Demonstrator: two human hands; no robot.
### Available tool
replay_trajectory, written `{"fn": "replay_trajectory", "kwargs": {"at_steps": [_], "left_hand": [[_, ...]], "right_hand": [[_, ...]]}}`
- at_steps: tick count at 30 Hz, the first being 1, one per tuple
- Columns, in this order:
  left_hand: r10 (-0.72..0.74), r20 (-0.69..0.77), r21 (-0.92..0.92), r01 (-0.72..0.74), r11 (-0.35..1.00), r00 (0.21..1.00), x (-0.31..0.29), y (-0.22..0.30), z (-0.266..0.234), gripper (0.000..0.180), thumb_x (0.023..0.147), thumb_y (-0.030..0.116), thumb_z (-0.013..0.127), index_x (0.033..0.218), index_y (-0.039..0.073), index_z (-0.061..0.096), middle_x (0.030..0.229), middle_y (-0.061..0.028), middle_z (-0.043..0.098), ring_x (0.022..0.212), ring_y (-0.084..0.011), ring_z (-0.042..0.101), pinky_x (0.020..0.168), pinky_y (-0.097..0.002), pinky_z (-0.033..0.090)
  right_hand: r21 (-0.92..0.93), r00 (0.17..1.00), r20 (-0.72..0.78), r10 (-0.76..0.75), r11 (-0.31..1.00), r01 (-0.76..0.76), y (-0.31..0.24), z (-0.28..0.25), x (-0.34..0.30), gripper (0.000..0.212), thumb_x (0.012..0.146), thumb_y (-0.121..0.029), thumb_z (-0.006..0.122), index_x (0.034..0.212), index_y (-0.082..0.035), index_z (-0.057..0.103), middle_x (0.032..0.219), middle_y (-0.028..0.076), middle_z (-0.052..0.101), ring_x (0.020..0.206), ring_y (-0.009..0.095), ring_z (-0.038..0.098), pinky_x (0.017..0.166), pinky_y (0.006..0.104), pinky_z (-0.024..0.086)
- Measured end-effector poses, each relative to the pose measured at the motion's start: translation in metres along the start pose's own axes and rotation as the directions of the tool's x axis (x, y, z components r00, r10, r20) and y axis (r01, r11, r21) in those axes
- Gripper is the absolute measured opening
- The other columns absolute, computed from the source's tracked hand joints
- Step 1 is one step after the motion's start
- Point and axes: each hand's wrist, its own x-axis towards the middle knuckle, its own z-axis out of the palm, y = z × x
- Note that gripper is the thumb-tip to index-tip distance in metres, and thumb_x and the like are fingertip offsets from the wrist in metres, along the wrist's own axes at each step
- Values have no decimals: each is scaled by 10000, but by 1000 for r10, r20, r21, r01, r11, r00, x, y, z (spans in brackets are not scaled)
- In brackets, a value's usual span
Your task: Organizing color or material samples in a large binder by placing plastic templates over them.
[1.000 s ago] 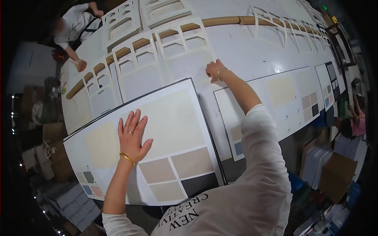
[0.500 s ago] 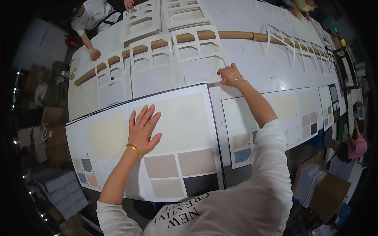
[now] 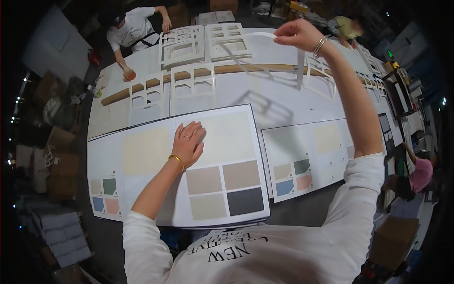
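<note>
My left hand point(image 3: 190, 146) lies flat, fingers stretched, on a large open colour sample board point(image 3: 231, 139) with cream, beige, grey and dark swatches. My right hand point(image 3: 300, 37), raised over the table at the upper right, pinches the edge of a thin white cut-out frame point(image 3: 259, 34). This frame is lifted off the table and bends in the air, casting a windowed shadow below. Two similar white frames point(image 3: 173, 97) lean across a long brown cardboard tube point(image 3: 115, 97) behind the board.
A second sample board point(image 3: 289, 138) lies to the right. Stacked white frames point(image 3: 184, 62) rest at the far side, and more frames point(image 3: 321, 85) lean on the tube at right. A co-worker's hand point(image 3: 129, 74) is at the far left. Another person in pink point(image 3: 421, 175) is at right.
My right hand has risen up and right, lifting a white frame off the tube. My left hand stays flat on the board. The whole view has shifted slightly.
</note>
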Motion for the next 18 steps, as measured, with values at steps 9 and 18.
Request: {"fn": "replay_trajectory", "kwargs": {"at_steps": [9,18], "left_hand": [[607,-685,524,-306,794,402,64,85,-163,359,745,202,763,1086,290,699,1147,63,574,1051,-125,517,854,-332,331],[710,-668,725,-17,688,224,30,96,-322,344,807,450,730,1115,300,702,1083,125,672,1026,-80,594,900,-286,372]], "right_hand": [[99,930,323,175,971,-217,-231,-89,-65,283,899,-289,688,1066,-64,729,878,68,724,843,112,657,828,235,505],[561,922,387,33,785,-264,-334,-84,-108,250,904,-181,666,1026,32,713,849,104,720,724,133,657,685,246,525]]}}
